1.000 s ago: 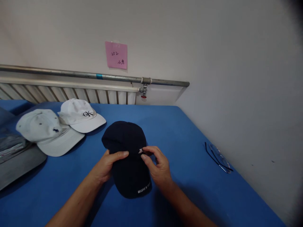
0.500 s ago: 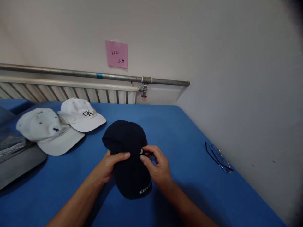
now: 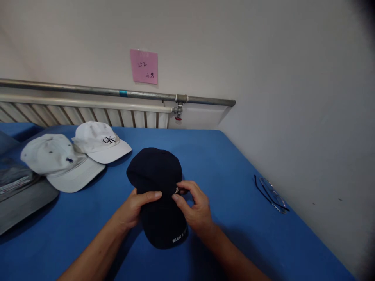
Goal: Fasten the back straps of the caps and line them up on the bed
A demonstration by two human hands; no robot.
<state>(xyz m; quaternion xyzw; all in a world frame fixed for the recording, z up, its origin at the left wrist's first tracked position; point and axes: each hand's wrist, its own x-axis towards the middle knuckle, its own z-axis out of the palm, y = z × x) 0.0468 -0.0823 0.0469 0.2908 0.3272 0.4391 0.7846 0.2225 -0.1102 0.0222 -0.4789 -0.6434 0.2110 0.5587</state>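
Note:
A dark navy cap (image 3: 156, 169) is held above the blue table (image 3: 234, 183), its brim towards me, with white lettering at the brim's edge. My left hand (image 3: 135, 206) grips its left side where crown and brim meet, thumb on top and the other fingers hidden beneath. At the right side, my right hand (image 3: 195, 203) pinches the cap's front beside a small light emblem (image 3: 176, 190), which its fingertips partly cover.
To the left lie a white cap (image 3: 98, 140), a pale grey cap (image 3: 63, 160) and a darker grey cap (image 3: 23, 199). Glasses (image 3: 272, 195) rest near the right table edge. Behind the table are a radiator (image 3: 140, 118) and a pipe with a valve.
The right fingertips have closed in slightly over the emblem, covering more of it. The cap has shifted very slightly; the left hand keeps its hold.

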